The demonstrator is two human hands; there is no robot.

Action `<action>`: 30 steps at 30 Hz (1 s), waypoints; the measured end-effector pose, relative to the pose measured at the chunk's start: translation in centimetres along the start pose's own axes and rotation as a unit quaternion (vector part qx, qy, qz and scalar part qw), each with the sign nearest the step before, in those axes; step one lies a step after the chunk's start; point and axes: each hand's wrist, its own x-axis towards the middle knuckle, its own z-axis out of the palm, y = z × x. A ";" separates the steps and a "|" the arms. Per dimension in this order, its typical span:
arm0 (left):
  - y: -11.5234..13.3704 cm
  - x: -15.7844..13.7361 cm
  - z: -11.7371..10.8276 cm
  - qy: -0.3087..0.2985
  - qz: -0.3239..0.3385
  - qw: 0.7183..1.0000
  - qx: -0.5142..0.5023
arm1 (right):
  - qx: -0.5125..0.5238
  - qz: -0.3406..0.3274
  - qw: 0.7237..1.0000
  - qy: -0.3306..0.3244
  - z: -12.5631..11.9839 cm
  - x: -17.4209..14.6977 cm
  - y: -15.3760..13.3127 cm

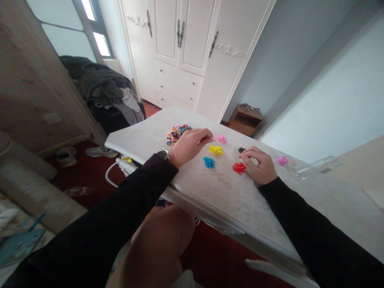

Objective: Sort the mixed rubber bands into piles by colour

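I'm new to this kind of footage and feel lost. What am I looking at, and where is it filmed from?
There is no machine here: these are a person's own bare hands, in black sleeves. The single picture comes from a camera worn on the head, looking forward and down.

On the pale table lie a mixed multicoloured pile and smaller pink, yellow, blue, red and black piles.

The left hand has its fingertips together near the pink pile, perhaps pinching something too small to identify. The right hand is beside the red pile; whether it holds anything is unclear.
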 end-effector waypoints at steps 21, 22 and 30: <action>1.6 -0.9 0.9 -0.028 0.116 0.990 -0.081 | -0.106 -0.180 0.967 -0.144 0.6 -0.9 -5.1; 1.6 -0.9 0.9 -0.033 0.110 0.990 -0.080 | -0.107 -0.178 0.968 -0.143 0.6 -0.9 -5.2; 1.5 -0.9 0.7 -0.068 0.101 0.990 -0.076 | -0.099 -0.168 0.972 -0.134 0.6 -0.9 -5.4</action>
